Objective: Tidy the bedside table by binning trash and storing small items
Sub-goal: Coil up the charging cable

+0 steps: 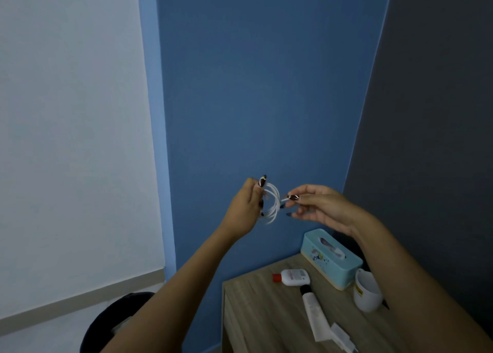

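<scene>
While both hands are raised in front of the blue wall point(266, 86), the left hand point(246, 208) is closed around a coil of white cable point(272, 204), with the fingers hooked through the loops and the thumb pressed on top. The right hand point(322, 206) pinches the loose cable end between thumb and forefinger, just beside the coil at its 3 o'clock side; the remaining fingers are spread. The two hands are near one another but not touching.

The coil hangs roughly upright, its plane edge-on to the camera, so its long axis runs from 12 to 6 o'clock. The free end points toward 3 o'clock, into the right hand. The left hand is the holder; the right hand is the nearer one for the last turn or tuck, which is judged to be the step in hand.

From the hands, the worktop point(256, 312) lies toward 5 o'clock and well below. On it stand a teal tissue box point(332, 262) at the far edge, a white cup point(367, 291) beside it, a small white bottle point(293, 277) with a red cap, and a white tube point(312, 310) with a black cap. A dark bin point(106, 323) sits on the floor toward 7 o'clock. No storage place for the cable can be identified.
</scene>
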`<action>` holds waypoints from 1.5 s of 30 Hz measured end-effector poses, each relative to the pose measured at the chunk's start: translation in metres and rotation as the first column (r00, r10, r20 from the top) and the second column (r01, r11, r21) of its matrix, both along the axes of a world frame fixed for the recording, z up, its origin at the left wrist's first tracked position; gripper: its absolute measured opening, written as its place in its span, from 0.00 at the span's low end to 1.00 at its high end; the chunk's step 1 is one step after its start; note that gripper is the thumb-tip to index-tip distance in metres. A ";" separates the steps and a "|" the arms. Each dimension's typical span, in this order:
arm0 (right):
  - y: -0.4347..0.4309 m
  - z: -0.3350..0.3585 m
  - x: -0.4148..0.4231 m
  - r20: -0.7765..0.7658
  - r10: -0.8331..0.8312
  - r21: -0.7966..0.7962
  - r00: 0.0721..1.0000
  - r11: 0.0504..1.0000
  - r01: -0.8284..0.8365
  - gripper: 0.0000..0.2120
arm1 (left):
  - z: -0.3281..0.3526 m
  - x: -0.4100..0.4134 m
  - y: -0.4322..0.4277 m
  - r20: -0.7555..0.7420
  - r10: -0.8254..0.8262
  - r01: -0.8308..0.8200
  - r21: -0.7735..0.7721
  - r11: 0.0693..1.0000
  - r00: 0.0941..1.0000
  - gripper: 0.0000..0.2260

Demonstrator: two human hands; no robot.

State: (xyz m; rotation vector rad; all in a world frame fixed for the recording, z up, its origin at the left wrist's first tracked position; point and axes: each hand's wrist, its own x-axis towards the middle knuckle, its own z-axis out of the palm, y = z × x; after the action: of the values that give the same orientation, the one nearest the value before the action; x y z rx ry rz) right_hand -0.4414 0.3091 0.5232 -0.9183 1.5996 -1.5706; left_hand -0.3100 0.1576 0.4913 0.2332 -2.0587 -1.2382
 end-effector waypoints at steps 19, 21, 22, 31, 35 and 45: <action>-0.020 -0.017 0.035 -0.276 -0.297 -0.248 0.914 0.941 0.230 0.08 | 0.002 -0.014 0.011 -0.008 -0.159 0.145 0.450 0.881 0.987 0.13; -0.017 -0.021 0.031 -0.286 -0.220 -0.161 0.933 0.970 0.180 0.06 | 0.000 -0.015 0.009 0.010 -0.132 0.115 0.434 0.893 0.991 0.13; -0.016 -0.022 0.030 -0.294 -0.179 -0.121 0.939 0.981 0.149 0.06 | 0.000 -0.015 0.008 0.010 -0.122 0.106 0.435 0.894 0.992 0.13; -0.023 -0.020 0.029 -0.394 -0.325 -0.145 0.860 0.946 0.291 0.04 | 0.006 -0.015 0.019 0.008 -0.060 0.054 0.328 0.943 0.998 0.13; -0.022 -0.014 0.027 -0.339 -0.400 -0.114 0.852 0.916 0.384 0.21 | 0.000 -0.017 0.021 -0.049 -0.029 0.041 0.278 0.960 0.998 0.13; -0.024 -0.013 0.025 -0.546 -0.378 -0.022 0.748 0.899 0.438 0.07 | -0.001 -0.020 0.039 -0.086 -0.051 0.055 0.044 0.998 0.995 0.17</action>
State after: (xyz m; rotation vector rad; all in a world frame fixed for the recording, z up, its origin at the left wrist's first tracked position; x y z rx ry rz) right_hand -0.4166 0.2851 0.5099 -1.0617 2.4044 -1.5632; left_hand -0.3302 0.1967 0.4898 0.1459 -1.9768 -1.3061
